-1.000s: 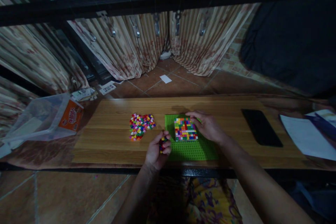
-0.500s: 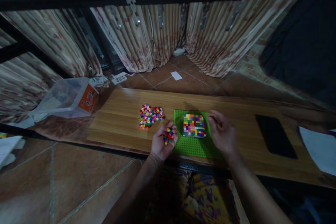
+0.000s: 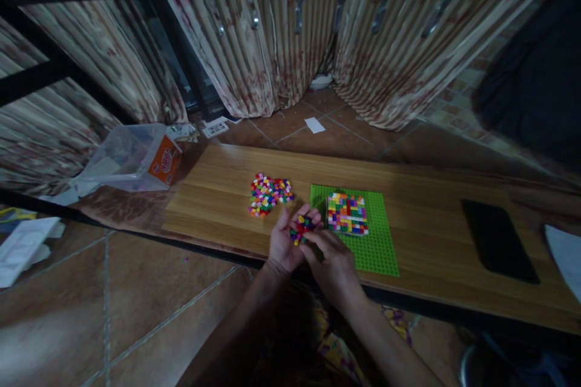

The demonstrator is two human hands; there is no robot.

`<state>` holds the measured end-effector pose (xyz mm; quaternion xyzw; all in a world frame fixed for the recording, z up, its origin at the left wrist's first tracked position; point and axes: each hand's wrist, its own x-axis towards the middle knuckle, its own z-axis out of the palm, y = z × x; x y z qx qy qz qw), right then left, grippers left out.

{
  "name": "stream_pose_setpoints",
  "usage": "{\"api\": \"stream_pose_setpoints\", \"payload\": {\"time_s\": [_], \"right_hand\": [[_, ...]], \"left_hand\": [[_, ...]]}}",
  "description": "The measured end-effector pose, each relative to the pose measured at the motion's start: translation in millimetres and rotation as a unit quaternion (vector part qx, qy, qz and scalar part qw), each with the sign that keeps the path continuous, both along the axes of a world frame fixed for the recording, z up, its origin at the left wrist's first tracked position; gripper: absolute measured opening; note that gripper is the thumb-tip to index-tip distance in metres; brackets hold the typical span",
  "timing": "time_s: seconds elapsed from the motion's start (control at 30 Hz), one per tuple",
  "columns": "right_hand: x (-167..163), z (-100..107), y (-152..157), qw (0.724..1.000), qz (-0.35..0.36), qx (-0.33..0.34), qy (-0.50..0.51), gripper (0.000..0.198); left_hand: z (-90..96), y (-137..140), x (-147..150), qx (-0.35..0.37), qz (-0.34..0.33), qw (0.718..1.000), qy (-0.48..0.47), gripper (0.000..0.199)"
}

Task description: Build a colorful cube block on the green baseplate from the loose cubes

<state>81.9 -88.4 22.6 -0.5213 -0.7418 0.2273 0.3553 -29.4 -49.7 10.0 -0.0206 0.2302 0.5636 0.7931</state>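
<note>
My left hand (image 3: pixel 285 244) is cupped palm up and holds a small heap of colourful toy bricks (image 3: pixel 301 228). Over that palm, my right hand (image 3: pixel 333 260) has its thumb and fingers drawn together at the bricks; whatever lies between the fingertips is too small to make out. Just right of both hands, a square block built of many-coloured bricks (image 3: pixel 347 214) stands on a green studded baseplate (image 3: pixel 379 254). To the left, beyond my left hand, a loose pile of bricks (image 3: pixel 267 195) is spread on the wooden table.
The wooden table (image 3: pixel 209 193) carries a dark flat slab (image 3: pixel 499 242) on the right, with white paper (image 3: pixel 565 260) at its far right. A clear plastic bin (image 3: pixel 129 160) with an orange label stands off its left end. Striped curtains (image 3: pixel 290 54) hang behind.
My right hand has moved left from beside the baseplate to the bricks in my left palm. My left hand has opened out a little. The view has shifted slightly.
</note>
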Motion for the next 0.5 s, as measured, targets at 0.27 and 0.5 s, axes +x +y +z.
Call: {"api": "stream_pose_setpoints", "payload": {"time_s": [0.27,0.5], "right_hand": [[-7,-7,2,1.000,-0.006,0.010,-0.026,0.017],[9,6,-4,0.995,-0.011,-0.020,0.094,0.021]], "left_hand": [[-4.9,-3,-1,0.014,-0.007,1.000,-0.006,0.049],[-1.0,-3,-1,0.001,-0.008,1.000,-0.013,0.048]]}}
